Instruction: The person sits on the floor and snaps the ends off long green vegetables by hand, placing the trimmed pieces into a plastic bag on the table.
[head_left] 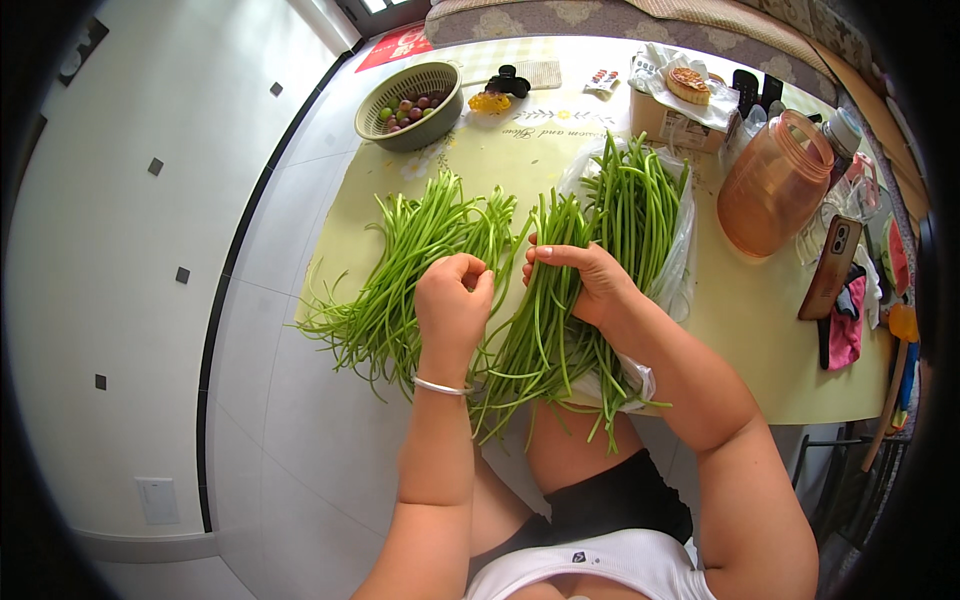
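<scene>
Currently, the right hand clasps a bunch of green stems near the worktop's front edge; apart from it, the left hand is pinched together, on what I cannot tell, by a loose pile. Another bundle lies on a plastic bag.

Long green stalks are lying heaped on a yellow table.
The right hand is gripping one bunch; the left hand is hanging curled over the left heap.
</scene>
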